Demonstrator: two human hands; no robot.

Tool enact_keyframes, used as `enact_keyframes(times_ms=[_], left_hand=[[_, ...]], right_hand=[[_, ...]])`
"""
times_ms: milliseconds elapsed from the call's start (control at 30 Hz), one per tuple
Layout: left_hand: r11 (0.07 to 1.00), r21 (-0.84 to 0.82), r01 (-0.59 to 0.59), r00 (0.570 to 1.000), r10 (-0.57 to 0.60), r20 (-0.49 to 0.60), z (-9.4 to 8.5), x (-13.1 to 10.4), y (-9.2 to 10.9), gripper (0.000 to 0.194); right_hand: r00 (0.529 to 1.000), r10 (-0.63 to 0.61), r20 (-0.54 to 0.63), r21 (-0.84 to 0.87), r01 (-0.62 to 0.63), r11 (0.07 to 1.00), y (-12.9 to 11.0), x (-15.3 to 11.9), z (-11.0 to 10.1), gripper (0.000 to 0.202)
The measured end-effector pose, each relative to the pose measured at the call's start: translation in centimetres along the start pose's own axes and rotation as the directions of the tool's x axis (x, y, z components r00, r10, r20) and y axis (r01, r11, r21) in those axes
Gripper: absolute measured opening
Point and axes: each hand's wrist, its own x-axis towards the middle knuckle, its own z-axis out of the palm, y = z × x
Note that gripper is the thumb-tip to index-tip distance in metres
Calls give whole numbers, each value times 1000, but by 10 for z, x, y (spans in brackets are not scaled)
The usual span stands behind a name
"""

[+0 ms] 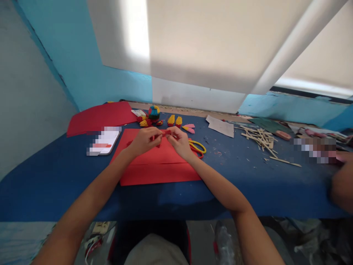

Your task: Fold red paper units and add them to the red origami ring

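Observation:
Above the red paper sheets (pixel 160 173) on the blue table, my two hands meet over a small piece of red paper (pixel 165 133). My left hand (pixel 146 140) pinches one side of it between thumb and fingers. The other side sits in the pinch of my right hand (pixel 178 140). Its exact folded shape is too small to make out. Scissors with yellow and red handles (pixel 200 147) lie just right of my right hand, their blades hidden. More small red pieces (pixel 129 142) show beside my left hand.
A phone (pixel 106 141) lies at left, near a large red sheet (pixel 102 117). Behind my hands stand a multicoloured folded-paper figure (pixel 153 113), yellow-red cones (pixel 175 120) and a pink piece (pixel 189 128). Thin wooden sticks (pixel 259 138) are heaped at right. Another person's arm (pixel 343 184) rests at the far right.

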Motion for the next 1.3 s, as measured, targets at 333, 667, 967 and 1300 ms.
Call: enact_keyframes(times_ms=[333,667,967,1300], left_hand=[[999,-41,-33,998,35,57,-2,-1,-7,25],[987,-127,99,991,-87,101,1,2,-8,25],[895,-325,306,946,-249,207,-13,4,-12,28],[870,-337,360,918,-265,297,-18,6,-8,23]], right_hand=[[998,-2,70,-25,3,1000,1,3,-4,24],[995,57,-85,24,-55,998,5,5,2,30],[992,-92,90,-94,100,991,-1,4,-9,18],[976,-157,152,-208,187,960,3,3,-9,12]])
